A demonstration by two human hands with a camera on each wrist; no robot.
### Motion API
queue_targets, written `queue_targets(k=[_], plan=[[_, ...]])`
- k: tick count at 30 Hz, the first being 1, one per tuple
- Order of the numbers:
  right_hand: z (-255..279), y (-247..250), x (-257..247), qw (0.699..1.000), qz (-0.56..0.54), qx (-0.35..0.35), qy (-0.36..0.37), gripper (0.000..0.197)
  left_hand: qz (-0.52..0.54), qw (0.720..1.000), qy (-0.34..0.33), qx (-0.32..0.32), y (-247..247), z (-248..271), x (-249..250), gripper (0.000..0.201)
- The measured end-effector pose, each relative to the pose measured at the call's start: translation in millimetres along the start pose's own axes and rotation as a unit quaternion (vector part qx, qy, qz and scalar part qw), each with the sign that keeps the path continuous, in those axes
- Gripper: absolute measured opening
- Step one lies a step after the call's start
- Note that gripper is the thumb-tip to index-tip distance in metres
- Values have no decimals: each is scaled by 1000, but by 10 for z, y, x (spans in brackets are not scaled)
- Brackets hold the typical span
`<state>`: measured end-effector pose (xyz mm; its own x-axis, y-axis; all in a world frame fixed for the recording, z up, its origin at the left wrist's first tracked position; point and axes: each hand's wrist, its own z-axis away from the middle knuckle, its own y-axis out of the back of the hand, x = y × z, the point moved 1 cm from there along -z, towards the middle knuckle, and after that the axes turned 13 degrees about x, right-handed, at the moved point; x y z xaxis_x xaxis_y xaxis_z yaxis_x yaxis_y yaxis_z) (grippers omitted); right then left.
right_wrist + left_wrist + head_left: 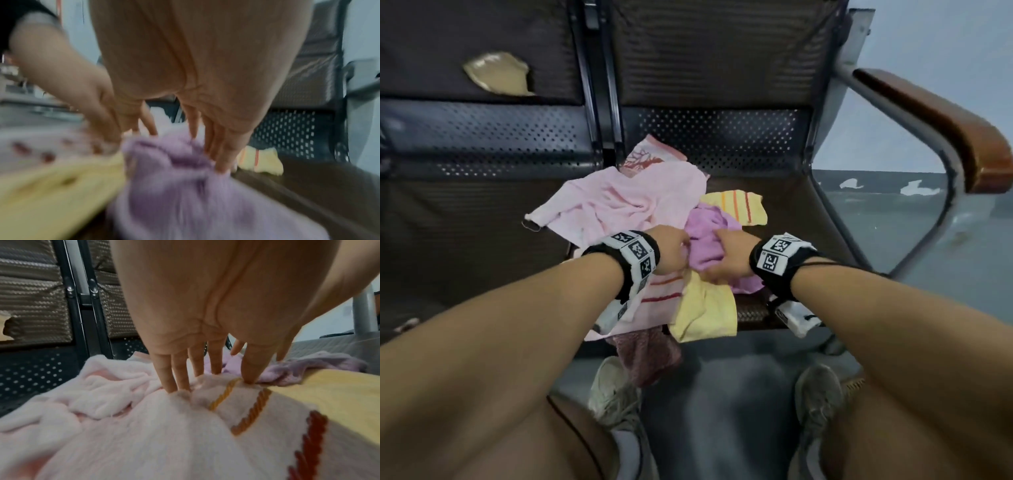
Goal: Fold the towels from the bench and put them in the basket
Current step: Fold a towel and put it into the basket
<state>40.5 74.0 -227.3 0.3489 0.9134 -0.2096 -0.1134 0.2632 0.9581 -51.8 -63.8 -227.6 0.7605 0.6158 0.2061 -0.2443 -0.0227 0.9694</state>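
Note:
A loose pile of towels lies on the brown bench seat (784, 205). It holds a pale pink towel (626, 202), a purple towel (705, 240), a yellow towel (705, 308), a yellow striped towel (736, 205) and a pale pink striped towel (661, 291). My right hand (726, 260) grips the bunched purple towel (185, 186), fingers (222, 162) dug into its folds. Beside it, my left hand (674, 253) pinches a ridge of the pale pink striped towel (205, 426) between fingers (170, 382) and thumb (249, 374). No basket is in view.
A dark pink towel (647, 359) hangs off the seat's front edge above my shoes. A patterned pink cloth (650, 154) lies at the back of the pile. The bench has a perforated metal back (722, 137), a wooden armrest (935, 120) at the right and a second seat at the left.

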Motion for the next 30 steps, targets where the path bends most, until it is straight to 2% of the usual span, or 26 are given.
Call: queue_targets(k=[2, 4, 6, 8, 9, 10, 13, 15, 16, 18, 20, 22, 24, 25, 27, 28, 30], plan=[[-62, -39, 63, 998, 55, 26, 12, 50, 2, 1000, 0, 21, 31, -68, 8, 33], [-120, 11, 120, 997, 39, 65, -2, 30, -3, 999, -2, 32, 38, -142, 17, 40], [-169, 114, 186, 993, -46, 102, -35, 24, -26, 999, -7, 46, 51, -203, 26, 64], [-177, 238, 237, 973, -169, 149, -53, 24, -19, 997, -20, 75, 71, -238, 70, 83], [-161, 303, 246, 957, -232, 169, -48, 22, 4, 995, -25, 99, 91, -255, 118, 81], [-136, 360, 256, 938, -290, 185, -44, 20, 28, 991, -26, 128, 115, -277, 170, 71], [-21, 508, 284, 873, -439, 211, -39, 18, 54, 969, -20, 239, 271, -327, 311, 20], [26, 577, 351, 834, -494, 240, -55, 16, 116, 950, -23, 291, 426, -291, 435, 8], [58, 606, 390, 830, -495, 250, -62, 17, 167, 936, -23, 309, 504, -265, 515, 7], [129, 637, 475, 848, -463, 252, -51, 36, 297, 895, -10, 332, 652, -233, 728, 12], [219, 620, 540, 872, -420, 250, -24, 43, 421, 853, 11, 309, 735, -227, 936, 18], [275, 619, 602, 879, -404, 251, -32, 33, 495, 818, 35, 291, 769, -239, 1053, 29], [282, 650, 677, 871, -422, 247, -59, 30, 518, 799, 57, 300, 765, -274, 1061, 17], [290, 677, 719, 866, -428, 250, -73, 34, 524, 793, 66, 304, 756, -276, 1045, 7], [310, 729, 801, 859, -423, 272, -98, 41, 540, 800, 61, 252, 693, -282, 997, 31], [325, 748, 827, 852, -424, 288, -103, 39, 562, 802, 28, 201, 643, -272, 992, 37], [366, 774, 861, 832, -444, 315, -107, 32, 556, 822, -46, 113, 531, -223, 1028, 41]])
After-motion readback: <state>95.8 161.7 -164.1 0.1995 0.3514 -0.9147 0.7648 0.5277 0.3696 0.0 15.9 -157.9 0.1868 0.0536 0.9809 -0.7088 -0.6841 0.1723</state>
